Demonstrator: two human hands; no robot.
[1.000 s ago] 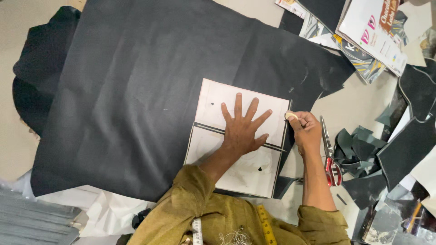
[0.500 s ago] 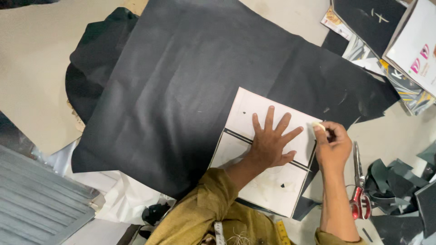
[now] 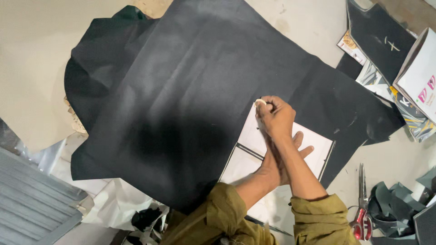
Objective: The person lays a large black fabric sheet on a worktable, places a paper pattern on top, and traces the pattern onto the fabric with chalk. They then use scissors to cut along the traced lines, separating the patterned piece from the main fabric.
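A large black sheet of leather-like material [image 3: 190,90] lies spread over the table. On its lower right part rests a white card pattern [image 3: 313,147] with black edge lines. My left hand [image 3: 299,149] lies flat on the pattern, fingers spread, mostly hidden under my right forearm. My right hand [image 3: 274,118] crosses over it and pinches a small pale piece of chalk [image 3: 260,102] at the pattern's upper left corner, touching the black sheet.
Red-handled scissors [image 3: 362,204] lie at the lower right beside a heap of dark offcuts [image 3: 399,208]. Printed papers and a white box [image 3: 420,75] sit at the upper right. Grey corrugated sheet [image 3: 32,204] and crumpled white paper [image 3: 113,204] lie at the lower left.
My right hand has moved from the pattern's right edge across my left forearm to its upper left corner. The view has shifted, so the sheet sits further right.
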